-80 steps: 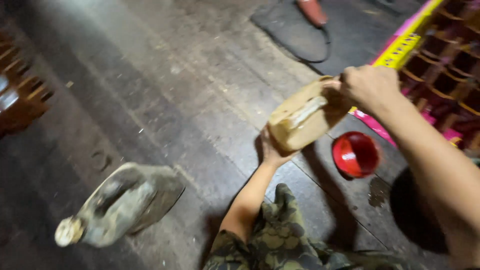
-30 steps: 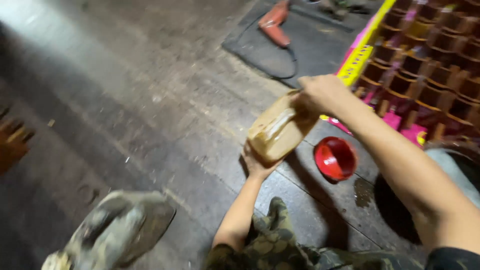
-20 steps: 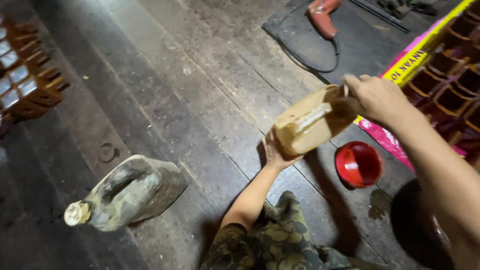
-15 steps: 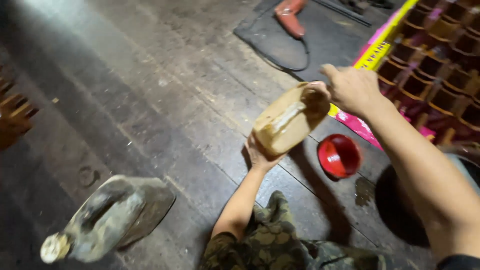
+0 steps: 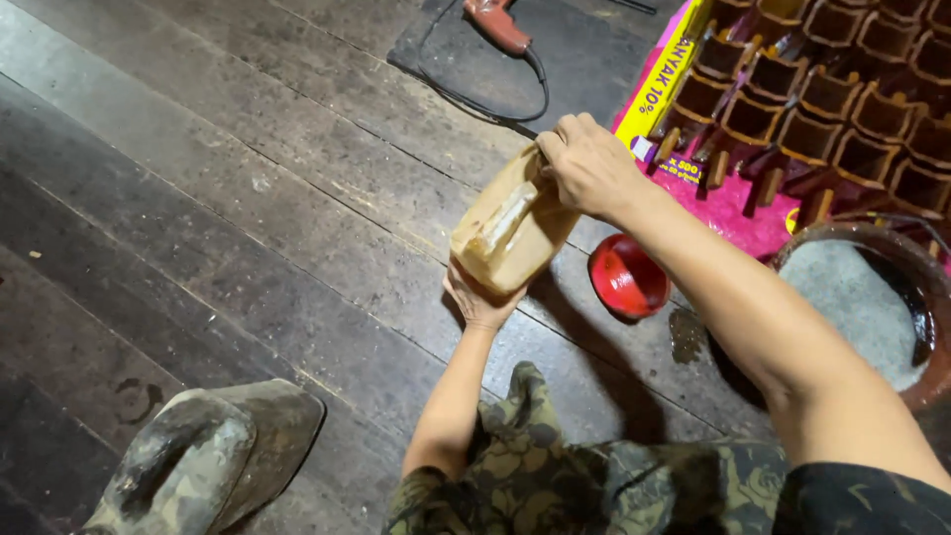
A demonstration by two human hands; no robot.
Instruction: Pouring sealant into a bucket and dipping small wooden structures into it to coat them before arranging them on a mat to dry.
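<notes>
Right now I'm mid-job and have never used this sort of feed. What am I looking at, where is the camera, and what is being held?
There is no machine here, just a person's two bare hands. The single picture comes from a camera worn on that person's head, looking down past a camouflage-patterned trouser leg at a dark wooden plank floor.

The left hand supports a tan plastic jug from below, while the right hand grips its upper end. The jug is tilted and held above the floor.

Just right of it, a small red bowl sits on the floor. Beyond are rows of small brown wooden boxes on a pink sheet, a power drill on a dark mat, a round basin at the right, and a dirty grey jug at lower left.
</notes>
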